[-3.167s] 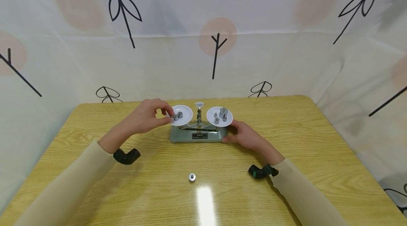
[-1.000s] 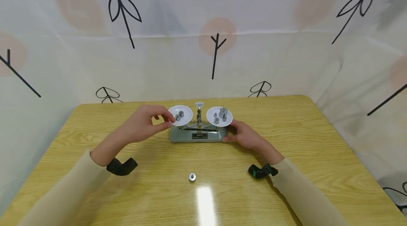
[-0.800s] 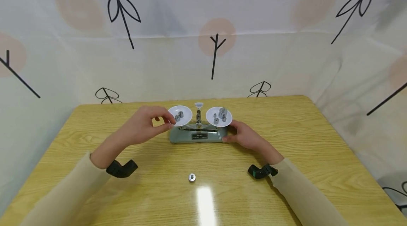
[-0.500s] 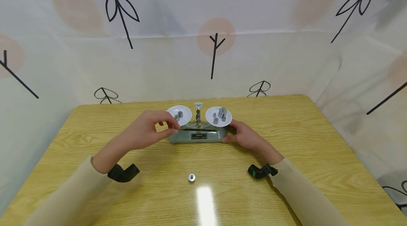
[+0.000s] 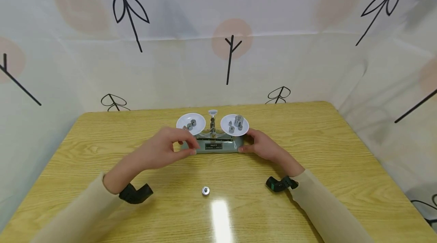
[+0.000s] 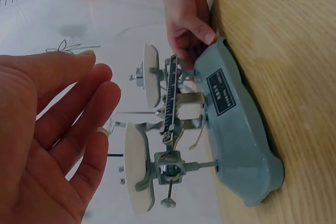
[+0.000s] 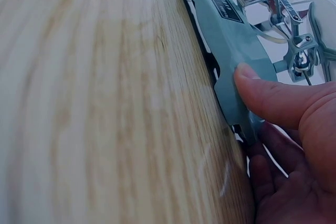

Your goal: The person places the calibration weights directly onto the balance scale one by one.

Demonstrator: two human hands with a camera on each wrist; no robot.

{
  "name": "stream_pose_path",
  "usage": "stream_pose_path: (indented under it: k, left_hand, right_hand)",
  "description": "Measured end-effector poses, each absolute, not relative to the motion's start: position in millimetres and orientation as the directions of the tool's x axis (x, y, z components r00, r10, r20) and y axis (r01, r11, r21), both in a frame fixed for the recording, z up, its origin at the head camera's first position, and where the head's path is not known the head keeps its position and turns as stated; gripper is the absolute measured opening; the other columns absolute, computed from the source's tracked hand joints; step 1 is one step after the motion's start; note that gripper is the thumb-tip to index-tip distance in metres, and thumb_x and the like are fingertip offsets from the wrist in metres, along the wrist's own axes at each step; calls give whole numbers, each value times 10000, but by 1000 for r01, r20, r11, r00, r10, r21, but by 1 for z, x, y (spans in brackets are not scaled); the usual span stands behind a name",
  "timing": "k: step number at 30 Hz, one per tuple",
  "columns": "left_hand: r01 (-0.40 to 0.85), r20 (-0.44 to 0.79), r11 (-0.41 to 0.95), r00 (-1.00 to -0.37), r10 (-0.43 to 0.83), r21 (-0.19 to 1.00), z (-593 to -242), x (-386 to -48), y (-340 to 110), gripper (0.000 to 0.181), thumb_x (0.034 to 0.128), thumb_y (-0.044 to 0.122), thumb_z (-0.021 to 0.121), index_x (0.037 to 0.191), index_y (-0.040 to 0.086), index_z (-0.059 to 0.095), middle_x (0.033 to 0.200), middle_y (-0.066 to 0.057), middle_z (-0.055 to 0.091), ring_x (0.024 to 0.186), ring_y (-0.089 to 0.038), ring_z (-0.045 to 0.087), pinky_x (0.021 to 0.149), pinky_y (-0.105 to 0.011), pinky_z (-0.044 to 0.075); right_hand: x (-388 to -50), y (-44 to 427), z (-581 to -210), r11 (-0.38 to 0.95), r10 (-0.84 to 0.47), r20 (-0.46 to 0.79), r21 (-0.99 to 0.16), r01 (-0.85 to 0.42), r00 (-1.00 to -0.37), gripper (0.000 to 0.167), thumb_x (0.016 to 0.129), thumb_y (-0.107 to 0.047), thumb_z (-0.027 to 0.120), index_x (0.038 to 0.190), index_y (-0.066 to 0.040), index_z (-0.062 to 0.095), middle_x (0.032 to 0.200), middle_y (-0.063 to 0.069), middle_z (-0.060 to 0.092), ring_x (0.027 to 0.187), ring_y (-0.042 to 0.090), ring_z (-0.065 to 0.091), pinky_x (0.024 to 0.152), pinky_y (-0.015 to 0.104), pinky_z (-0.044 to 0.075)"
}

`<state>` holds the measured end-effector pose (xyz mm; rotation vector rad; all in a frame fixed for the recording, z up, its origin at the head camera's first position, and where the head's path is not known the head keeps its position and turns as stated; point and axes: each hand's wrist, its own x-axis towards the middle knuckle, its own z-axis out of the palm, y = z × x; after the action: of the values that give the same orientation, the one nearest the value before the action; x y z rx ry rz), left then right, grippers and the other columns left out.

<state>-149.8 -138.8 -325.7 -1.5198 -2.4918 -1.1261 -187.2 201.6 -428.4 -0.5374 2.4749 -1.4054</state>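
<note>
A balance scale with a grey-green base stands at the back of the table. Three small metal weights sit on its left white pan; several others are on the right pan. My left hand hovers in front of the base's left end, fingers loosely bent; the left wrist view shows nothing between thumb and fingers. With the thumb on the front and fingers behind, my right hand grips the base's right end. A single weight stands on the table nearer me.
The wooden table ends at the back against a patterned cloth. A black wrist device is strapped to the left arm, another to the right.
My left hand has left the left pan, moving down, toward me and slightly right. The weight at its fingertips earlier now stands by that pan's near-left edge. The right hand stays put.
</note>
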Motion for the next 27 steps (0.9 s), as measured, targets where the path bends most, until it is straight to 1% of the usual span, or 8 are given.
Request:
stream_pose_path:
  k: [3, 7, 10, 14, 16, 21, 24, 27]
  left_hand:
    - [770, 346, 235, -508, 789, 593, -330, -147, -136, 175, 894, 53, 742, 1008, 185, 722, 956, 122, 699, 817, -44, 608, 682, -273, 516]
    - [759, 322, 207, -483, 814, 617, -338, -145, -131, 179, 916, 59, 716, 1037, 191, 719, 985, 122, 694, 871, -60, 623, 729, -303, 543]
    - [740, 293, 209, -486, 823, 639, -345, -142, -129, 175, 916, 63, 718, 1039, 188, 722, 1000, 115, 698, 895, -70, 632, 755, -308, 547]
    - [693, 237, 221, -500, 833, 686, -356, -138, -125, 200, 904, 39, 724, 1048, 179, 726, 1003, 77, 711, 902, -83, 645, 711, -311, 543]
    - [679, 217, 219, -495, 841, 701, -362, -136, -124, 202, 903, 37, 723, 1057, 167, 727, 1004, 44, 718, 908, -97, 652, 689, -337, 537]
    - [665, 186, 194, -456, 870, 721, -374, -133, -120, 159, 919, 104, 726, 1075, 127, 722, 1007, 2, 726, 911, -102, 659, 738, -360, 538]
    - [642, 148, 189, -434, 889, 743, -380, -130, -119, 178, 917, 139, 737, 1092, 119, 719, 1020, 10, 726, 929, -99, 658, 781, -328, 532]
    - [600, 104, 183, -411, 906, 779, -384, -128, -119, 211, 904, 130, 749, 1112, 119, 718, 1036, 16, 720, 958, -112, 655, 801, -300, 526]
  right_hand:
    - [-187, 201, -428, 471, -424, -36, -862, -187, -905, 647, 846, -114, 792, 1418, -12, 505, 1444, 143, 502, 1364, 321, 420, 1145, 504, 287]
    - [-187, 201, -429, 468, -429, -26, -861, -198, -903, 645, 848, -118, 790, 1415, -5, 503, 1434, 151, 507, 1354, 331, 428, 1140, 515, 292]
    - [-187, 202, -429, 459, -434, -15, -864, -207, -901, 643, 851, -120, 787, 1413, 2, 501, 1426, 161, 510, 1351, 340, 428, 1139, 526, 288]
    - [-187, 202, -430, 444, -435, -9, -872, -206, -900, 636, 848, -110, 787, 1408, 2, 507, 1412, 156, 521, 1352, 331, 426, 1143, 519, 283]
    - [-187, 202, -430, 442, -439, -6, -872, -210, -899, 633, 851, -111, 784, 1407, 6, 506, 1408, 159, 524, 1352, 333, 426, 1142, 521, 284]
    - [-187, 202, -428, 455, -427, -18, -868, -198, -904, 637, 846, -107, 791, 1408, -5, 511, 1415, 147, 522, 1365, 324, 417, 1146, 506, 283]
    - [-186, 201, -427, 461, -426, -22, -866, -197, -904, 645, 844, -109, 793, 1413, -7, 507, 1426, 147, 515, 1372, 327, 410, 1147, 508, 280]
    - [-186, 201, -427, 463, -428, -24, -864, -197, -903, 648, 844, -117, 794, 1414, -10, 506, 1431, 148, 512, 1367, 327, 415, 1144, 510, 286]
